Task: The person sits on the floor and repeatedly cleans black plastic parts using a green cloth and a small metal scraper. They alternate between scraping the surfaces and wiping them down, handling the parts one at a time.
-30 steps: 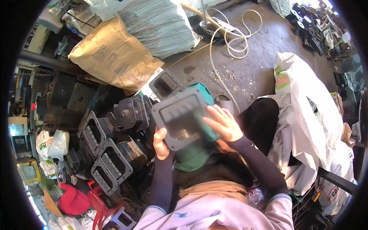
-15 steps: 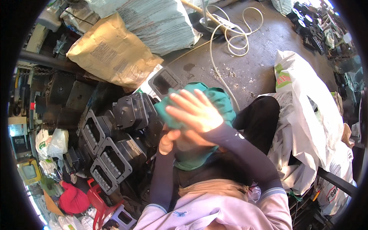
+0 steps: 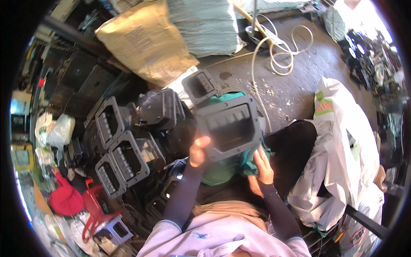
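A grey rectangular housing with a wide framed opening and bolt holes round its flange is held up over my lap, opening toward me. At its lower left edge my left hand is closed, thumb in sight and the other fingers hidden behind. My right hand grips a bunched green cloth at the housing's lower right corner, fingers pressed along it. More of the cloth spreads under and behind the housing. A smaller grey frame lies just beyond the housing's far edge.
Several similar dark housings are stacked to the left. A brown paper bag stands at the far left, with a coiled pale hose on the floor beyond. White sacks flank me on the right. A red chair is at the lower left.
The housing, earlier hidden under the green cloth, now shows its opening. My right hand has moved from on top of the cloth down to the lower right. The view has shifted slightly.
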